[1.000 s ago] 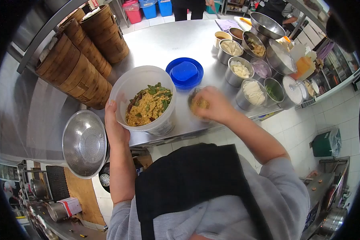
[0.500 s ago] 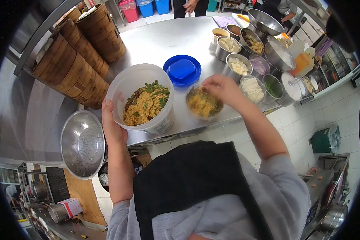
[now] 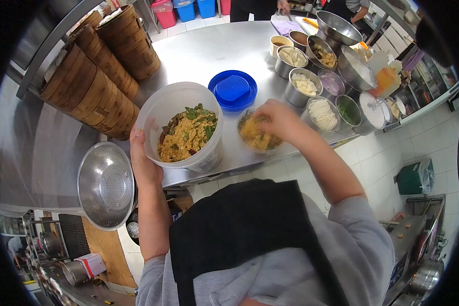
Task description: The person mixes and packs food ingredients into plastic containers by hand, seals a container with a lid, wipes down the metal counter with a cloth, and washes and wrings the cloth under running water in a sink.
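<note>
My left hand [image 3: 146,158] is wrapped around the left side of a tall translucent plastic tub [image 3: 215,148], which tilts toward me. Inside the tub lies a yellow crumbly food mix [image 3: 187,133] with green leaves and dark red pieces. Over a smaller clear container [image 3: 260,151] to the right, my right hand [image 3: 279,121] has its fingers bent down into an orange-yellow food [image 3: 252,133]. Its fingertips are partly hidden, so what they pinch does not show. Behind the two containers sits a blue plastic lid [image 3: 233,90] on the steel table.
Bamboo steamer stacks [image 3: 94,84] stand at the left, above a perforated steel colander [image 3: 106,186]. Several metal bowls of ingredients crowd the right side, among them sliced white food [image 3: 323,114] and chopped greens [image 3: 348,109]. Another person's hand [image 3: 284,7] shows beyond the steel table [image 3: 204,48].
My right hand has shifted slightly left and lower over the small container. The person across the table has moved to the right. My left hand and the tub have barely moved.
</note>
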Motion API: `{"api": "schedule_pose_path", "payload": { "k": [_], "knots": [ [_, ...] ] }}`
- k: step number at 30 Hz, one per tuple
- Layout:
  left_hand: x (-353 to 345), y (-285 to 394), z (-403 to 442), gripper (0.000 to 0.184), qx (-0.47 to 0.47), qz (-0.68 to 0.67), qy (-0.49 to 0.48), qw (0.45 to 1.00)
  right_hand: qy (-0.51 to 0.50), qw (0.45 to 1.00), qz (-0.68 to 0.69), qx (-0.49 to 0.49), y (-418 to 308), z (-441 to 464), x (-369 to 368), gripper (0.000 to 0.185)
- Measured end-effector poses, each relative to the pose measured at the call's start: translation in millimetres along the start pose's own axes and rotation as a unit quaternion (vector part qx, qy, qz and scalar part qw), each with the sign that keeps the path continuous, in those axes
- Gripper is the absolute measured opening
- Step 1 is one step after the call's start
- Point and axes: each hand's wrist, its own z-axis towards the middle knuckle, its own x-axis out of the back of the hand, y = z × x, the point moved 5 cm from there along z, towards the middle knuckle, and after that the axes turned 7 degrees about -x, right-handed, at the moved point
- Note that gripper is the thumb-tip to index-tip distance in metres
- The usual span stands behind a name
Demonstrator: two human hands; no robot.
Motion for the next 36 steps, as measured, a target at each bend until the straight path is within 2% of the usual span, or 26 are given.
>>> {"api": "schedule_pose_path", "payload": {
  "k": [2, 4, 8, 10, 14, 16, 17, 19, 21, 24, 26, 27, 29, 33, 35, 36],
  "knots": [
    [1.4, -0.5, 0.4, 0.053, -0.001, 0.001, 0.000, 1.000, -0.003, 1.000, -0.002, -0.013, 2.2, 4.0, -1.0, 0.026],
    [0.8, 0.2, 0.6, 0.053, -0.002, 0.002, 0.001, 1.000, -0.026, 0.999, -0.029, 0.038, 0.8, 3.6, -3.3, 0.025],
    [2.7, -0.3, -0.8, 0.053, 0.004, 0.004, 0.013, 1.000, -0.078, 0.997, -0.003, 0.015, -11.1, -6.4, 14.7, 0.021],
    [5.8, -2.3, 0.0, 0.053, 0.004, 0.003, 0.015, 1.000, -0.035, 0.998, 0.054, -0.009, -12.3, -5.4, 29.8, 0.017],
    [4.7, -2.8, 0.6, 0.053, 0.005, -0.008, 0.004, 1.000, 0.011, 0.999, 0.029, -0.039, -20.2, -4.8, 39.7, 0.013],
    [2.7, -1.0, 0.9, 0.053, 0.006, -0.006, 0.011, 1.000, -0.044, 0.999, 0.012, -0.029, -24.3, -8.7, 26.6, 0.010],
    [1.8, 0.0, 1.1, 0.053, 0.001, -0.002, 0.009, 1.000, -0.043, 0.999, 0.012, -0.029, -19.6, -8.9, 20.1, 0.010],
    [2.2, 0.0, 0.6, 0.054, -0.003, 0.002, 0.008, 1.000, -0.072, 0.997, -0.012, 0.030, -15.0, -8.3, 1.3, 0.009],
    [5.7, -1.8, 0.7, 0.054, -0.001, 0.010, 0.019, 1.000, -0.080, 0.996, -0.013, 0.025, -11.7, -4.9, 0.1, 0.010],
    [5.3, -1.9, 1.2, 0.050, -0.013, 0.025, 0.029, 0.999, -0.061, 0.997, -0.050, -0.023, -14.5, -3.5, 17.5, 0.011],
    [4.5, -1.8, 0.8, 0.050, -0.013, 0.022, 0.030, 0.999, -0.004, 1.000, 0.001, 0.029, -31.4, -8.7, 39.5, 0.011],
    [4.6, -1.7, 0.4, 0.050, -0.012, 0.019, 0.032, 0.999, -0.006, 1.000, 0.001, 0.030, -42.8, -12.6, 49.5, 0.011],
    [5.1, -2.0, 1.2, 0.052, -0.012, 0.011, 0.017, 1.000, 0.073, 0.994, 0.077, 0.021, -63.8, -21.8, 71.4, 0.007],
    [9.2, -1.8, 0.2, 0.052, -0.006, 0.024, 0.031, 0.999, 0.124, 0.977, 0.175, 0.022, -59.6, -24.4, 53.6, 0.007],
    [10.4, 1.3, -0.3, 0.050, -0.008, 0.029, 0.047, 0.998, 0.031, 0.987, -0.076, 0.138, -39.6, -15.5, 11.4, 0.007],
    [7.7, 4.2, -0.1, 0.051, -0.015, 0.041, 0.047, 0.998, 0.060, 0.988, -0.032, 0.136, -53.6, -22.0, 22.7, 0.008]
  ]
}}
